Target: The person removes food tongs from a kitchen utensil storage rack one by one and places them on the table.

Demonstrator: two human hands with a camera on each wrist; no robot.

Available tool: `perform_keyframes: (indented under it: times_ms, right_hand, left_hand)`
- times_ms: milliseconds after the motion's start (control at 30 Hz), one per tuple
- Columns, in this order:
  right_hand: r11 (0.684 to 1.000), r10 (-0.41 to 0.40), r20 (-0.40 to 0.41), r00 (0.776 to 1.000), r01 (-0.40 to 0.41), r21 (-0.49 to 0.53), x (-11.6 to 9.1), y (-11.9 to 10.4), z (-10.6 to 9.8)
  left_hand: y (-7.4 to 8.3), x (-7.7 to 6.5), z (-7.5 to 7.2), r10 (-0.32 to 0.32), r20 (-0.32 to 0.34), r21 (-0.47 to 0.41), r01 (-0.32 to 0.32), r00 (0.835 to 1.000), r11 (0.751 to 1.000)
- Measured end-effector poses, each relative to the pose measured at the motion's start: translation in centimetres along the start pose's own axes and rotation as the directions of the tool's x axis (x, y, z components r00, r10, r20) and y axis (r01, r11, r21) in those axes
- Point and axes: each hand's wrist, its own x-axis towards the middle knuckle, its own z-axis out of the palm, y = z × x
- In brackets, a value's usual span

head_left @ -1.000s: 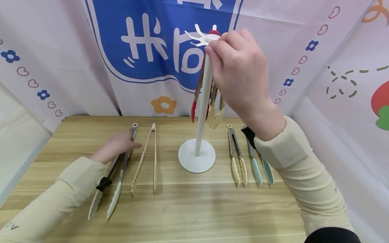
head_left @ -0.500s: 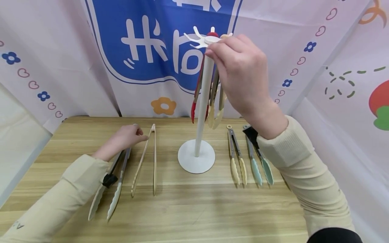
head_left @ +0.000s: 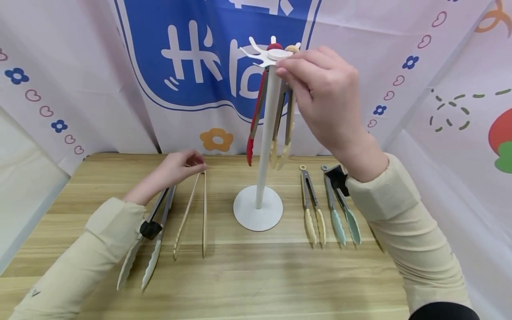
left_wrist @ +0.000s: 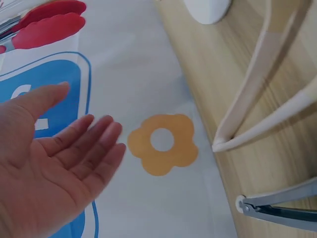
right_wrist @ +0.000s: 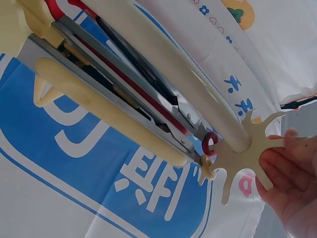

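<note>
In the head view my right hand pinches a prong at the top of a white hook stand; the right wrist view shows thumb and fingers about that prong. From its hooks hang red tongs and cream tongs, tips down. My left hand is over the hinge end of slim beige tongs. The left wrist view shows this hand apart from them, palm showing, fingers loosely bent and nothing held. Below its wrist lie long steel tongs with white tips.
Right of the stand's round base, tongs with cream tips and tongs with mint tips lie on the wooden table. A printed cloth hangs behind the table's back edge.
My left hand has moved right, from the white-tipped tongs to the beige tongs' hinge end. The hook top has turned slightly, and the hanging red tongs have shifted left with it.
</note>
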Motion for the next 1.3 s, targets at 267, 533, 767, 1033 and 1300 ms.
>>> perform_keyframes:
  times_ms: [267, 533, 767, 1033, 1300]
  right_hand:
    - [0.997, 0.005, -0.002, 1.000, -0.005, 0.083, -0.2, 0.7, -0.3]
    - [0.992, 0.035, 0.044, 0.998, -0.040, 0.124, -0.3, 1.2, -0.7]
    - [0.986, 0.016, 0.026, 1.000, -0.021, 0.168, -0.4, 2.2, -0.8]
    - [0.979, -0.029, 0.010, 1.000, 0.026, 0.203, -0.5, 3.2, -0.6]
    - [0.957, -0.051, -0.004, 0.999, 0.050, 0.287, -0.5, 4.4, -0.5]
  left_hand:
    - [0.9, 0.5, 0.2, 0.057, -0.046, -0.163, -0.064, 0.997, 0.985]
    - [1.5, 1.1, 0.4, 0.130, -0.097, -0.249, -0.151, 0.987, 0.957]
    - [2.5, 1.5, 0.2, 0.161, -0.130, -0.329, -0.196, 0.978, 0.924]
    - [3.5, 2.0, 0.3, 0.147, -0.158, -0.364, -0.196, 0.976, 0.911]
    - [4.5, 2.3, 0.3, 0.191, -0.156, -0.385, -0.238, 0.969, 0.892]
